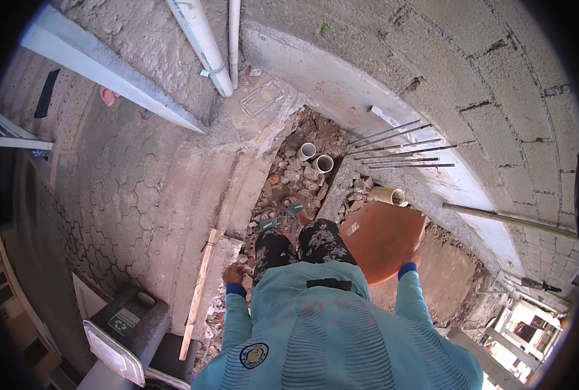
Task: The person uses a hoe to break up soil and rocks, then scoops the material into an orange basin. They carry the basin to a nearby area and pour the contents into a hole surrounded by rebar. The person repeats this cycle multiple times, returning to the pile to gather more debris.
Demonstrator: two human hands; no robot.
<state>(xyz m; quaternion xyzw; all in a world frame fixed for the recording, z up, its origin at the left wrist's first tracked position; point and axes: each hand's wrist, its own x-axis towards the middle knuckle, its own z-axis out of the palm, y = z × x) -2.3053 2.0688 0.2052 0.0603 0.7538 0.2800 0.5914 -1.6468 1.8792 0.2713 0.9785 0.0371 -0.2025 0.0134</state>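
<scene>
My left hand [236,272] hangs beside my left thigh, fingers loosely bent and apart, with nothing seen in it. On the other side, my right hand [412,259] grips the right edge of a large orange-brown panel [384,237] with a smooth face and a rounded lower edge. Whether it is a flat sheet or the side of a tub, I cannot tell. The panel leans beside my right leg, and its lower part is partly hidden by my body. A cream pipe [387,195] lies just beyond its far edge.
I stand in sandals in a trench of broken rubble [293,175]. Two upright white pipe ends [323,164] rise ahead of my feet. Several thin steel bars [403,149] jut out by the block wall [498,84]. To my left lie a wooden strip [198,296] and a grey bin [130,322].
</scene>
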